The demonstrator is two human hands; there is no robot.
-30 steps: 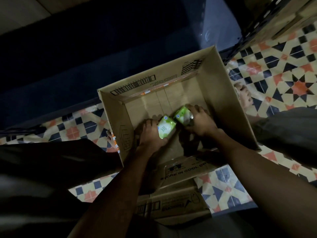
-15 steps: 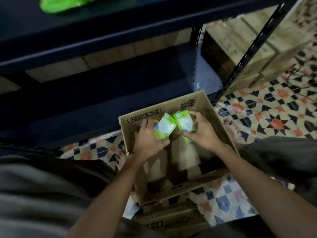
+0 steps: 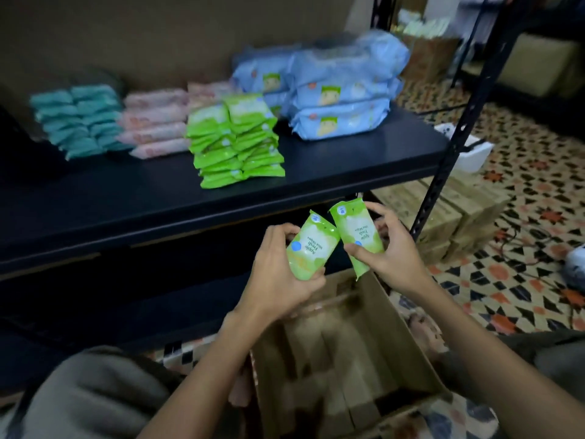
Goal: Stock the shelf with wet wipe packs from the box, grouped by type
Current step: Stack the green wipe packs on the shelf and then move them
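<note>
One green apple wet wipe pack [image 3: 308, 248] is gripped by the left hand [image 3: 278, 277], another [image 3: 356, 231] by the right hand [image 3: 391, 253]. Both are held above the cardboard box [image 3: 408, 346], below the shelf [image 3: 158, 204] edge.

A dark blue flat shelf board [image 3: 152, 198] carries 4 groups of wet wipe packs: teal packs [image 3: 79, 120], pink packs [image 3: 153, 123], a green stack [image 3: 235, 141] and large light-blue packs [image 3: 340, 90]. An open brown cardboard box [image 3: 408, 340] stands on the patterned tile floor [image 3: 519, 280] below.
</note>
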